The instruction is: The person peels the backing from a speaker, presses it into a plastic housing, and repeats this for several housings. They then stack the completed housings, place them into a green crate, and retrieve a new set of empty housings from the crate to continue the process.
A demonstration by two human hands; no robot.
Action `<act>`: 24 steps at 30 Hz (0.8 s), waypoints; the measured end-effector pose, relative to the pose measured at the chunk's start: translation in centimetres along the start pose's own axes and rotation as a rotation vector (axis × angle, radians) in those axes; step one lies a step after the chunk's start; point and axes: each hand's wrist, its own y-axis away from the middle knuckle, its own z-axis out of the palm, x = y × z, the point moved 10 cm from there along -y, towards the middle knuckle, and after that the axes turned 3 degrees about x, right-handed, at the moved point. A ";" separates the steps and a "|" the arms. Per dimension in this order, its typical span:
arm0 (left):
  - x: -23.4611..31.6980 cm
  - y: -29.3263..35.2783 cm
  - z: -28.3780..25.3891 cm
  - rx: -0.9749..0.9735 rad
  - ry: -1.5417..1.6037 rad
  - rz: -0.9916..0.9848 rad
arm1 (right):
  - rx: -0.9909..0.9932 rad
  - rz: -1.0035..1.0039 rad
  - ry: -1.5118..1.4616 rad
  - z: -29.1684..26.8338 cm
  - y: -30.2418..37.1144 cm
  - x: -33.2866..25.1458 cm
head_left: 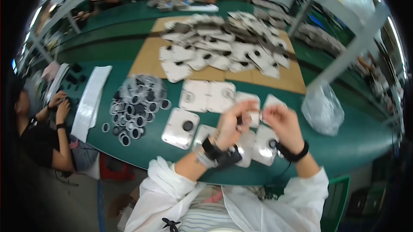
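Observation:
Both my hands are raised over a group of flat white rounded-square plates on the green table. My left hand [232, 125] has its fingers curled, with a small black round piece [239, 121] partly showing between them. Thumb and fingertips of my right hand [285, 128] are pinched together close to the left fingers; what they hold, if anything, is too blurred to make out. Beneath the right wrist lies a white plate [263, 148] with a black disc. Another white plate [180, 137], carrying a black round piece [188, 125], lies left of my left hand.
Many black discs with clear rims [137, 113] are heaped on the left. Farther back, white plates [211, 44] pile up on brown cardboard [148, 62]. A clear plastic bag [323, 109] sits at right, beside a slanted grey post [350, 47]. Other people work at left and across.

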 end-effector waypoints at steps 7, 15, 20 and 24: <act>-1.0 7.9 -6.4 0.238 0.010 0.201 | -0.374 0.182 0.083 11.0 5.8 0.3; -0.2 12.5 -7.8 0.308 -0.015 0.310 | -0.403 0.227 -0.132 16.0 7.3 0.6; -2.2 12.8 -6.5 0.299 -0.023 0.228 | -0.364 0.190 -0.122 14.4 9.6 2.7; -3.7 12.8 -7.2 0.379 -0.046 0.269 | -0.257 -0.084 0.067 12.0 10.6 -1.3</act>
